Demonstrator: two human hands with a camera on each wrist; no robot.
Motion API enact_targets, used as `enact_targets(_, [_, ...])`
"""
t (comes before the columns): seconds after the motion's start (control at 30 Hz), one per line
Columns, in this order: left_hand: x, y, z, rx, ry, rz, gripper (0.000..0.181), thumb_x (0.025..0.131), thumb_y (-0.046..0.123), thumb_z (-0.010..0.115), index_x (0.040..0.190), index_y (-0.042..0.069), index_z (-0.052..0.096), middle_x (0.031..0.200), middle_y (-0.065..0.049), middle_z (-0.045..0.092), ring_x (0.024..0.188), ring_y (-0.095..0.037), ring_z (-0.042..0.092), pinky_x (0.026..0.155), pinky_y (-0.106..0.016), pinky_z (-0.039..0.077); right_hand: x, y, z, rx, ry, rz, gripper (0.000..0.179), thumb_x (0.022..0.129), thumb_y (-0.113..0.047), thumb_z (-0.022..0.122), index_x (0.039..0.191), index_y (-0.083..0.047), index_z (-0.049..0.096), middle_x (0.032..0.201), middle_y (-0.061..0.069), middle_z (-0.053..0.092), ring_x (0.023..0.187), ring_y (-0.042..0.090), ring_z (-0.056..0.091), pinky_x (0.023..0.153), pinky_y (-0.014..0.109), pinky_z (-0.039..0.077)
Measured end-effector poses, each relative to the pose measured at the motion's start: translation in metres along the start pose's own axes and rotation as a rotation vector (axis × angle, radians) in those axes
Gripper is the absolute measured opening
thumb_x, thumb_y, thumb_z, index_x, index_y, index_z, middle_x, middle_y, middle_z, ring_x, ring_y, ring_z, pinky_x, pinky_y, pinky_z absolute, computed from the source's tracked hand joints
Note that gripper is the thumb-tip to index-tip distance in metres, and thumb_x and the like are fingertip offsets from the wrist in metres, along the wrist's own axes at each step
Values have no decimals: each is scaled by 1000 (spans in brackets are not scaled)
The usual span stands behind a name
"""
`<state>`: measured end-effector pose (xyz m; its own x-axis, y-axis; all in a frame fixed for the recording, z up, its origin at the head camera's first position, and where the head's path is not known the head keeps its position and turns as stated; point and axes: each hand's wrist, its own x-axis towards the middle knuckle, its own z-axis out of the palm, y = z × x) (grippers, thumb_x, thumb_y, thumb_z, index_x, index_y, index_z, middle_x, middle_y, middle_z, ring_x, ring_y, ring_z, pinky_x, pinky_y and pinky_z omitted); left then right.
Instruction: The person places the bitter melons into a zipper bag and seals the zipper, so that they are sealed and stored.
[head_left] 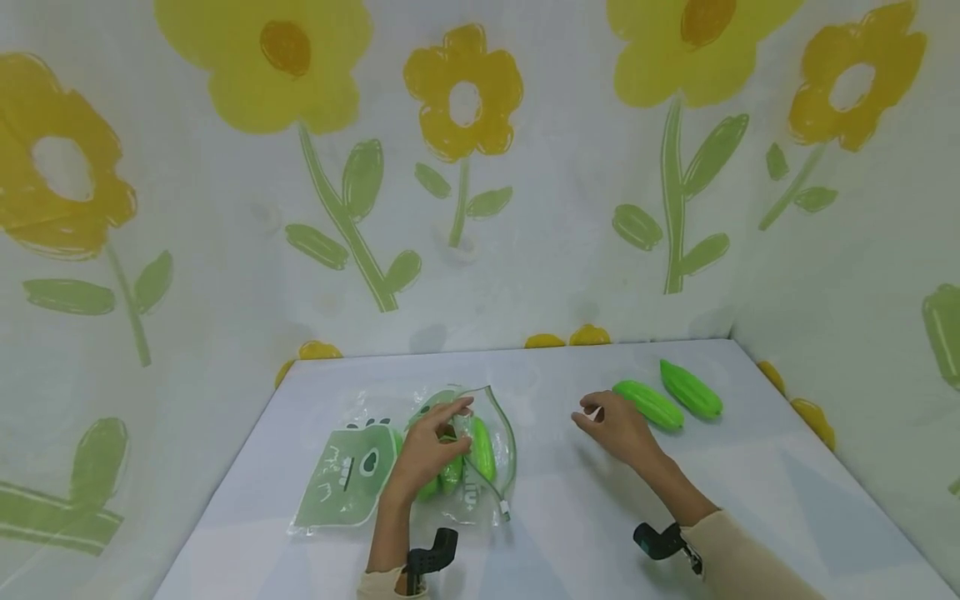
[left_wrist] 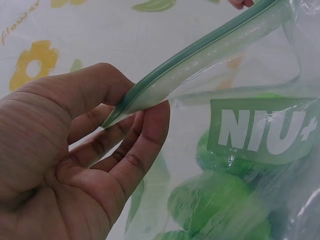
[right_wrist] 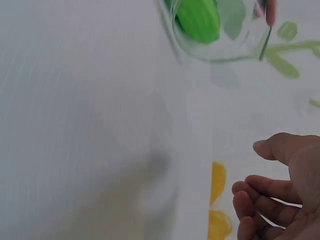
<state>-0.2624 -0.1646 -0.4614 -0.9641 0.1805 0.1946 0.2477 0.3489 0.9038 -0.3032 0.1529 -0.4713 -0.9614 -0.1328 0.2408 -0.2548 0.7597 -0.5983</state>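
My left hand (head_left: 429, 457) pinches the green zip edge (left_wrist: 190, 54) of a clear plastic zip bag (head_left: 345, 479) between thumb and fingers. The bag's mouth gapes toward the right, and a white slider (head_left: 504, 505) hangs at the near end of the zip. Several bright green, cucumber-like vegetables (head_left: 483, 450) lie inside, partly hidden by the hand and the printed plastic. Raised over the table on the right, my right hand (head_left: 618, 427) holds nothing, its fingers loosely bent and the thumb apart. Just beyond it lie two more green vegetables, one nearer (head_left: 651, 406) and one farther (head_left: 692, 390).
A white table (head_left: 570, 550) carries everything. Behind it and along both sides hangs a white cloth (head_left: 525, 275) printed with yellow flowers. A black camera mount sits on each wrist, the left one (head_left: 435, 552) close to the bag's near edge.
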Motion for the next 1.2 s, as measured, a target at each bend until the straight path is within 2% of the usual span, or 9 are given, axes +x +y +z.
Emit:
enact_targets(0.17, [-1,0,1,24,2,7,57,87,7,73,141,21,60,125,-3,62,91,-19,61,69,-27,52,1,21,-16,-74,16,-3,36,89,-18,75,114,6,69,101,14,69,89,28,61,73,41,52])
enact_targets(0.37, [-1,0,1,0,-3,-1,58,87,6,72,141,21,60,126,-5,61,90,-19,62,68,-27,52,1,45,-28,-177,130,-50,37,85,-15,78,111,9,69,103,20,69,92,34,61,79,49,51])
enact_targets(0.5, [-1,-1,1,-8,-5,3,57,86,6,72,140,20,60,127,-7,61,90,-20,62,67,-26,52,1,58,-35,-222,166,-53,41,84,-15,77,113,11,67,107,25,67,99,40,60,81,53,48])
enact_targets(0.73, [0,-2,1,15,4,11,56,85,7,73,139,22,62,125,-5,62,91,-19,61,68,-26,51,1,71,-44,-313,166,-8,51,83,-21,78,120,11,62,120,32,60,109,48,50,79,61,39])
enact_targets(0.9, [0,-1,1,36,5,4,57,86,7,72,140,20,61,125,-5,62,91,-19,60,69,-27,51,0,80,-47,-369,161,0,58,83,-26,79,123,11,60,124,34,56,118,53,43,84,68,36])
enact_targets(1.07, [-1,-1,1,40,0,0,57,86,7,72,141,18,60,125,-4,62,90,-20,59,68,-27,51,0,90,-47,-396,153,2,58,82,-26,80,122,11,60,121,33,57,116,52,44,84,66,34])
enact_targets(1.2, [0,-2,1,33,3,5,57,85,7,73,140,17,61,125,-5,62,89,-20,59,66,-26,49,-1,93,-48,-394,146,-9,54,80,-22,82,117,11,62,116,31,59,108,49,47,80,61,35])
